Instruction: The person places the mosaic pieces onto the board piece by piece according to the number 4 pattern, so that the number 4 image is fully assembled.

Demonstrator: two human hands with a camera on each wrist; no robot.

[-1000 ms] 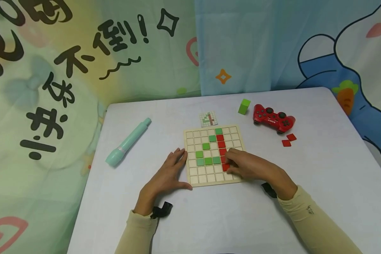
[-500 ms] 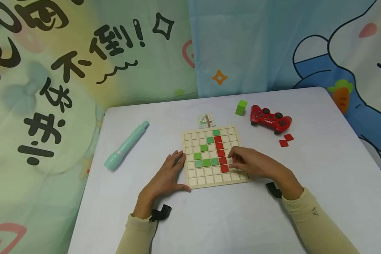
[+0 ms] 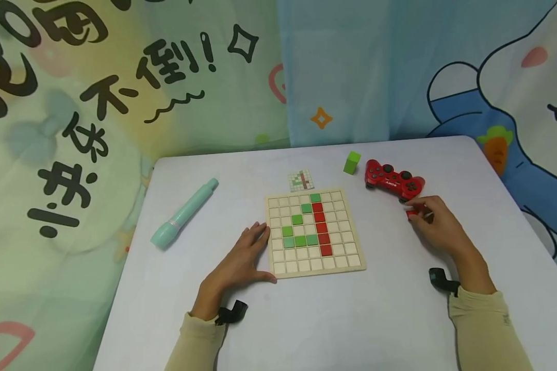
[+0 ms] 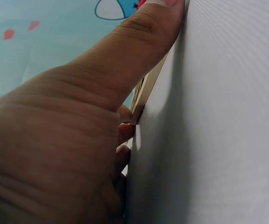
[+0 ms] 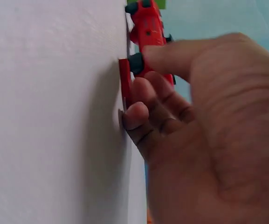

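Observation:
A square wooden grid board (image 3: 325,272) lies on the table in the head view, with red tiles (image 3: 321,228) in a column and several green tiles (image 3: 299,241) set in its cells. My left hand (image 3: 239,260) rests against the board's left edge, thumb at the near corner and fingers along the side. To the right of the board, my right hand (image 3: 438,226) reaches down around the loose red tiles (image 3: 411,213). The right wrist view has one red tile (image 5: 125,81) near the fingertips, the thumb held apart from the fingers.
Just beyond the right hand sits a red game controller (image 3: 392,180). A green block (image 3: 351,163) stands left of it. A small pattern card (image 3: 300,181) lies behind the board. At the left is a mint-green tube-shaped object (image 3: 184,214).
My right hand has left the board's red column and moved right to the loose red tiles beside the controller. The left hand stays at the board's edge.

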